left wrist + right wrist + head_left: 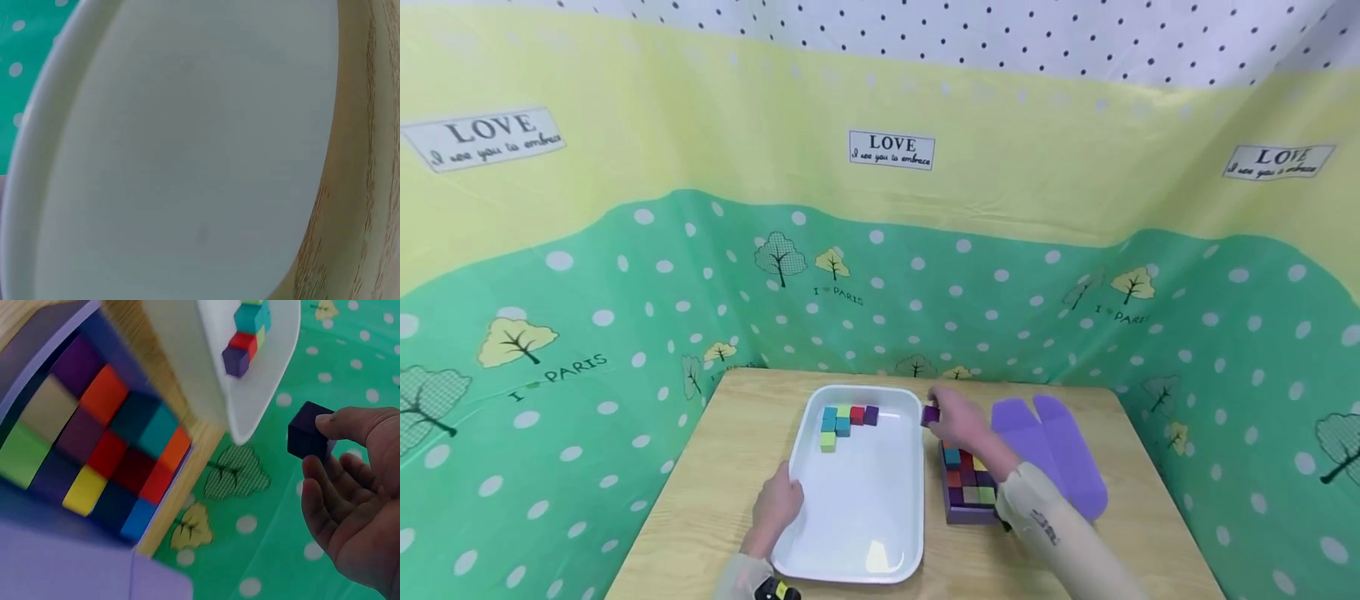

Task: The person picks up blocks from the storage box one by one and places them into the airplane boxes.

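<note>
In the head view my right hand (958, 419) pinches a dark purple cube (930, 415) just off the right rim of the white tray (857, 525). The right wrist view shows the thumb and fingertips on this purple cube (307, 430). My left hand (777, 502) holds the tray's left rim; its fingers are partly hidden there. Several cubes stand near the tray's far left corner: teal, lime, a red cube (857, 415) and a purple cube (871, 415) in the back row, with teal and lime cubes in front.
A purple box (970, 516) packed with coloured cubes stands right of the tray, partly under my right forearm. Its purple lid (1078, 454) lies open to the right. Behind the wooden table (700, 492) hangs a green and yellow patterned curtain (887, 333).
</note>
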`<action>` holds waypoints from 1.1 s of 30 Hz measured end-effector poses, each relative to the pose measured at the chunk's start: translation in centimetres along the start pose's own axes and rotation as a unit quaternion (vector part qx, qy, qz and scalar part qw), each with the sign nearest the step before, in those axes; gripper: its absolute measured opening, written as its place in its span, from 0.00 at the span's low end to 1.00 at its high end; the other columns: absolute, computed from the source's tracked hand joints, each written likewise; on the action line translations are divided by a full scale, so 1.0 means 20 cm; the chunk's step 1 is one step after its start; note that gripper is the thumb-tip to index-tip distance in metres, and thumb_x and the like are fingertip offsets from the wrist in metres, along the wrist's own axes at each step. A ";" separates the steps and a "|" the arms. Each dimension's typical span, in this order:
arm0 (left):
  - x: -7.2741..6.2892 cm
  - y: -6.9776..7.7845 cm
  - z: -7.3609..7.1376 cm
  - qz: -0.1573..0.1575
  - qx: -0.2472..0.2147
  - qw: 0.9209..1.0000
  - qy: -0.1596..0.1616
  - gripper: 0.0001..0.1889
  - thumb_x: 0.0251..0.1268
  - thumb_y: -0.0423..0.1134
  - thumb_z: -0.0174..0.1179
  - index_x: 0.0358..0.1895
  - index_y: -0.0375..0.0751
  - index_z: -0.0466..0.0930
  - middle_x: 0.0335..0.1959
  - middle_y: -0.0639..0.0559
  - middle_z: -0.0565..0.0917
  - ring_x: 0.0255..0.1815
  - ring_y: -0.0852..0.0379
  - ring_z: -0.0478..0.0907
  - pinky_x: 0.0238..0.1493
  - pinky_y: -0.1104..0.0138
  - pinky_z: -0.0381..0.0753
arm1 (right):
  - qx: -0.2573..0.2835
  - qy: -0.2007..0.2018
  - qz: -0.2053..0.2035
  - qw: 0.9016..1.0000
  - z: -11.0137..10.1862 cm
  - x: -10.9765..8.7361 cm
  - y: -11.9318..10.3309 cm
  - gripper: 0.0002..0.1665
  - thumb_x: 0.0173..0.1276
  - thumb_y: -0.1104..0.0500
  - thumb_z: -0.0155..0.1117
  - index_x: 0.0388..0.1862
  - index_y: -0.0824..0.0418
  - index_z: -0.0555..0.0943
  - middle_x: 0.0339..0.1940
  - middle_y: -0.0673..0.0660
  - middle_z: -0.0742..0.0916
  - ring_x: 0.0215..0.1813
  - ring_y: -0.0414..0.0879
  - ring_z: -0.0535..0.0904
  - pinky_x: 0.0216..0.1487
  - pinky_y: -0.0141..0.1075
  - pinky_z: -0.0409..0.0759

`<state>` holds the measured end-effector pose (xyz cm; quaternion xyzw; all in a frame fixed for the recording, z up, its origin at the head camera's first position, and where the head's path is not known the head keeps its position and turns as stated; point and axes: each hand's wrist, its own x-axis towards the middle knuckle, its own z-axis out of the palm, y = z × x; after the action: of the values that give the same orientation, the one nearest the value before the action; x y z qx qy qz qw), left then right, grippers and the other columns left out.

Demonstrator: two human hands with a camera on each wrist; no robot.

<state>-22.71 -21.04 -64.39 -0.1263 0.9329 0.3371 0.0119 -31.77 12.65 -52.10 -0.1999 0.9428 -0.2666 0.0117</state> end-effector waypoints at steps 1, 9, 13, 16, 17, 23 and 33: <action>0.00 0.00 0.00 0.002 0.001 1.000 0.000 0.22 0.68 0.31 0.46 0.64 0.26 0.65 0.51 0.26 0.78 0.43 0.35 0.82 0.35 0.50 0.85 | 0.002 0.004 -0.001 1.000 -0.02 -0.02 0.03 0.21 0.54 0.66 0.71 0.47 0.64 0.76 0.35 0.53 0.81 0.28 0.43 0.74 0.25 0.34 0.76; -0.01 0.00 0.01 0.000 -0.016 1.000 -0.005 0.21 0.70 0.32 0.44 0.65 0.28 0.64 0.55 0.26 0.76 0.48 0.34 0.80 0.41 0.48 0.84 | -0.011 0.001 -0.009 1.000 -0.09 -0.15 0.24 0.21 0.51 0.68 0.73 0.44 0.65 0.78 0.37 0.55 0.82 0.35 0.46 0.77 0.33 0.37 0.80; -0.01 -0.01 0.02 -0.005 -0.019 1.000 -0.009 0.22 0.71 0.32 0.43 0.66 0.28 0.63 0.56 0.26 0.75 0.50 0.34 0.79 0.43 0.47 0.84 | -0.031 -0.013 -0.013 0.999 -0.07 -0.21 0.29 0.21 0.51 0.67 0.75 0.44 0.64 0.78 0.37 0.54 0.82 0.38 0.49 0.79 0.36 0.40 0.80; -0.01 -0.02 0.01 -0.002 -0.020 1.000 -0.010 0.22 0.71 0.32 0.43 0.66 0.28 0.63 0.57 0.27 0.75 0.50 0.33 0.79 0.44 0.47 0.83 | -0.037 -0.021 -0.006 0.999 -0.05 -0.24 0.32 0.21 0.52 0.66 0.76 0.45 0.63 0.78 0.37 0.53 0.82 0.40 0.49 0.79 0.39 0.41 0.81; -0.01 -0.02 0.01 0.000 -0.019 1.000 -0.010 0.22 0.71 0.32 0.44 0.65 0.27 0.63 0.56 0.26 0.75 0.50 0.33 0.78 0.44 0.47 0.83 | -0.040 -0.024 0.001 0.999 -0.04 -0.24 0.32 0.22 0.52 0.65 0.76 0.45 0.62 0.78 0.38 0.52 0.82 0.40 0.47 0.79 0.40 0.41 0.81; -0.01 -0.03 0.01 -0.009 -0.025 1.000 -0.013 0.22 0.71 0.33 0.43 0.65 0.28 0.63 0.56 0.27 0.75 0.51 0.33 0.78 0.43 0.47 0.84 | -0.044 -0.041 0.013 0.998 0.01 -0.26 0.36 0.22 0.51 0.66 0.76 0.45 0.60 0.78 0.35 0.50 0.81 0.38 0.43 0.77 0.39 0.41 0.81; 0.00 -0.02 0.02 0.002 -0.024 1.000 -0.007 0.20 0.71 0.33 0.45 0.63 0.26 0.66 0.53 0.27 0.77 0.49 0.34 0.79 0.41 0.48 0.84 | -0.048 -0.038 0.003 0.998 0.08 -0.27 0.40 0.21 0.50 0.66 0.76 0.42 0.58 0.78 0.36 0.49 0.81 0.37 0.42 0.76 0.40 0.40 0.80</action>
<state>-22.57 -21.09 -64.96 -0.1219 0.9246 0.3607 0.0147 -29.65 20.14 -57.99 -0.2076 0.9540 -0.2128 0.0391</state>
